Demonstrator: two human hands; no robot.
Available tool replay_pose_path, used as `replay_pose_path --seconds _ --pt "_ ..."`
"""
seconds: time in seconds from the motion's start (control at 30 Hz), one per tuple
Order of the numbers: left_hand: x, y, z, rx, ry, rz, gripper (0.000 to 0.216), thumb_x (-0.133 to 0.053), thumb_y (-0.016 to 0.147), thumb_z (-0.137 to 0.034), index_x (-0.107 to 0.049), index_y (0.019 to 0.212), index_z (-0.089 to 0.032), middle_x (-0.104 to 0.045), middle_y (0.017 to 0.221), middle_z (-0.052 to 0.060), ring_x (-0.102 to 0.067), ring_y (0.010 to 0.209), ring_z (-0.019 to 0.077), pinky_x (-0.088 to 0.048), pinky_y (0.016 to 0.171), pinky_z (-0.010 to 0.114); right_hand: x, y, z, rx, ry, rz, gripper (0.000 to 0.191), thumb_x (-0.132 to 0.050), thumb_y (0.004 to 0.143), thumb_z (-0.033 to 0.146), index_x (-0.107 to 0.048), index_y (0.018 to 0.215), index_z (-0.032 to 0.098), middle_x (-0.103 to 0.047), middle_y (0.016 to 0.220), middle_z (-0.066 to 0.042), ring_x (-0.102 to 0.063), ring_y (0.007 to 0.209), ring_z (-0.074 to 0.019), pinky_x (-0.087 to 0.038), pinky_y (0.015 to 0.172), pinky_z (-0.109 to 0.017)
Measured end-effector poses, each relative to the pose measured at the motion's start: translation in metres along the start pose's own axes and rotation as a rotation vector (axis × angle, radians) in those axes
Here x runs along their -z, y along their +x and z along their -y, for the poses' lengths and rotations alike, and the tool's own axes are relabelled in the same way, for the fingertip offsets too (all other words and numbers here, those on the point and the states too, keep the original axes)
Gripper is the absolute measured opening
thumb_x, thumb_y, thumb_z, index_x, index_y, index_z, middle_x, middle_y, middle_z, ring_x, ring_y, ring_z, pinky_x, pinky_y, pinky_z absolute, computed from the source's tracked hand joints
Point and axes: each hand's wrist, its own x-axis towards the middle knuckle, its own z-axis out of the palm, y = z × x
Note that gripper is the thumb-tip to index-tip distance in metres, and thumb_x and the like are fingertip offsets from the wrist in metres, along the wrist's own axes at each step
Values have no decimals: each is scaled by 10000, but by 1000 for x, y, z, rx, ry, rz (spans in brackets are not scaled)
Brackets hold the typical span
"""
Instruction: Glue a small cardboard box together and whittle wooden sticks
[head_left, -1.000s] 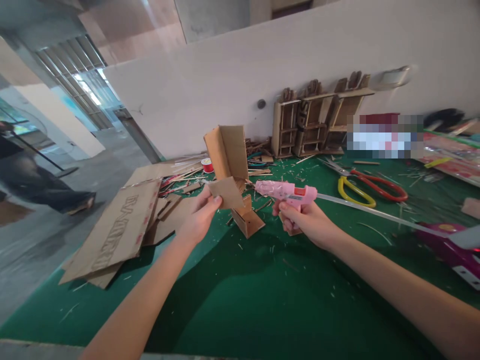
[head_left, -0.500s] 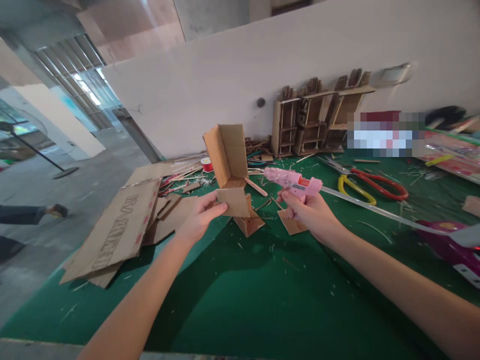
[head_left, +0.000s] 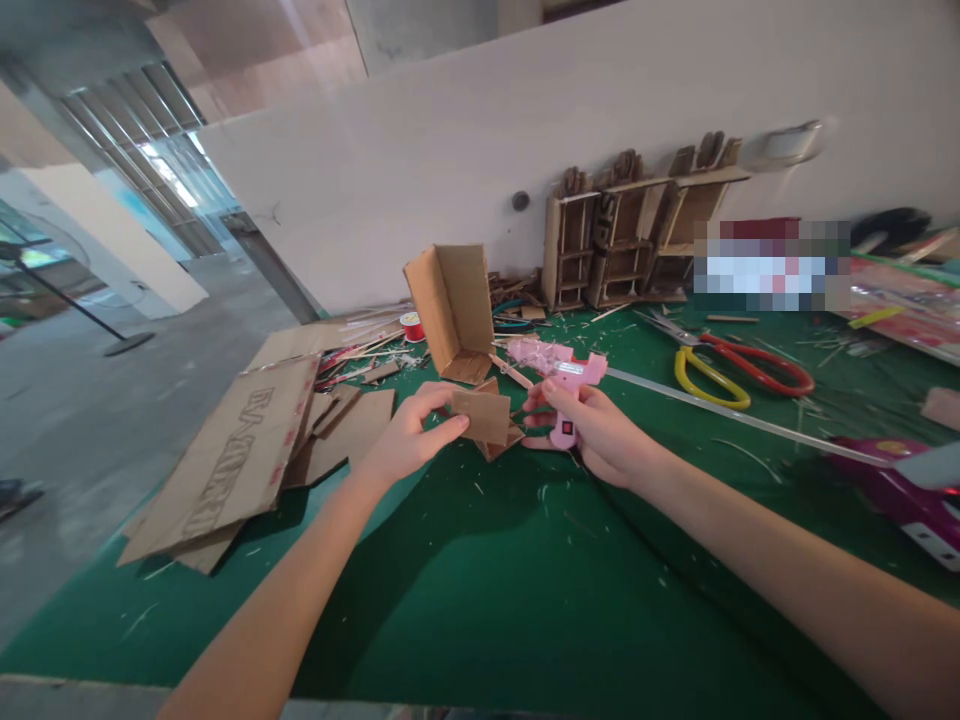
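My left hand (head_left: 411, 440) pinches a small rectangular cardboard piece (head_left: 481, 415) just above the green table (head_left: 487, 590). My right hand (head_left: 592, 428) grips a pink glue gun (head_left: 559, 372), whose nozzle points left toward the cardboard piece. Right behind the piece stands a folded cardboard box part (head_left: 450, 310) with an open side. A small cardboard scrap lies on the table under the held piece.
Flat cardboard sheets (head_left: 232, 460) lie at the table's left edge. Yellow and red scissors (head_left: 720, 370), a long metal ruler (head_left: 750, 420), a red thread spool (head_left: 410, 326) and cardboard shelf models (head_left: 630, 240) stand behind. A purple tool (head_left: 900, 490) lies right. Scraps litter the table.
Both hands have come lower and closer together. The cardboard piece now sits flatter, near the table, and the glue gun has tipped down toward it. A person at the left has walked out of view.
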Motion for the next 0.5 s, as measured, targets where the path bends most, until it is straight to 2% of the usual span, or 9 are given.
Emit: replay_pose_path --seconds 0.13,0.33,0.5 --pt "1 -2 -3 -6 133 6 199 -547 856 -357 -612 789 -182 -585 899 52 -521 903 210 -410 779 315 3 6 -2 31 -83 -77 317 -707 734 460 -615 844 177 -636 905 -56 -577 748 -123 -562 744 -336" --pt "-2 -3 -6 -61 167 69 171 -540 861 -333 -628 836 -188 -598 909 64 -509 983 229 -407 835 340 3 8 0 72 -108 -69 291 -680 771 452 -628 862 181 -654 924 -55 -628 857 -152 -530 786 -313" --pt "-2 -3 -7 -69 170 74 143 -538 850 -293 -629 833 -184 -610 939 73 -510 993 235 -415 838 364 3 12 -8 65 -100 -60 244 -674 790 417 -631 831 180 -671 866 -58 -648 862 -171 -524 782 -315"
